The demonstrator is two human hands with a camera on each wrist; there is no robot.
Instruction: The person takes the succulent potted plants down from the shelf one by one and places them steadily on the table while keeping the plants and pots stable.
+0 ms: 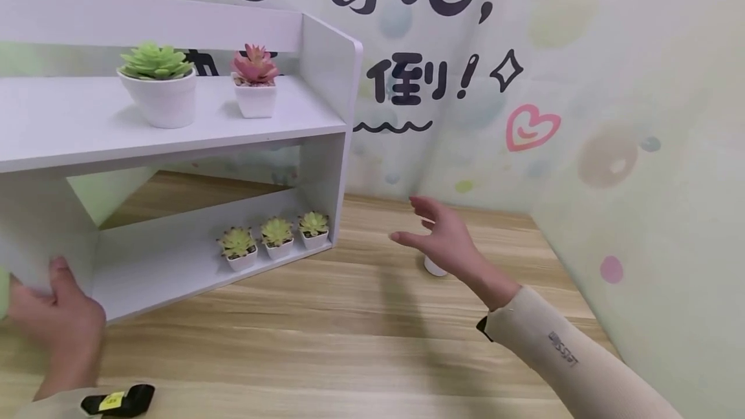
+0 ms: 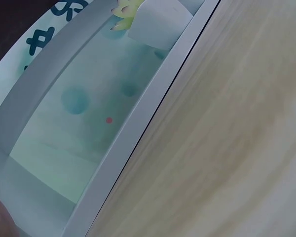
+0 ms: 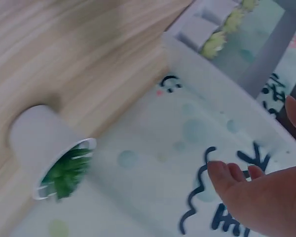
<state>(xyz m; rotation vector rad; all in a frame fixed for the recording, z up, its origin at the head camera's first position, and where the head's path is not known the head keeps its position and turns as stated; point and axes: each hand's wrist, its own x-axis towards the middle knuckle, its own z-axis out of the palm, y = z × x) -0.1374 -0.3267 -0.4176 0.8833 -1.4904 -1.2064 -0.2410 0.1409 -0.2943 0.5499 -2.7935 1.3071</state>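
A white two-tier shelf (image 1: 326, 128) stands on the wooden table at an angle. My left hand (image 1: 64, 315) grips its left upright panel, thumb on the inner face; in the left wrist view only a bit of that hand (image 2: 0, 217) shows at the edge. Right of the shelf, my right hand (image 1: 445, 238) is in the air with thumb and fingers spread, holding nothing. Behind it in the head view is a mostly hidden white pot (image 1: 434, 268). The right wrist view shows this white pot (image 3: 44, 143) with a green plant, apart from the right hand (image 3: 261, 197).
On the top shelf are a green succulent (image 1: 160, 92) and a pink succulent (image 1: 256, 83). Three small succulents (image 1: 277, 238) line the lower shelf's right end. A printed cloth wall (image 1: 640, 115) borders the table (image 1: 326, 341) behind and at right.
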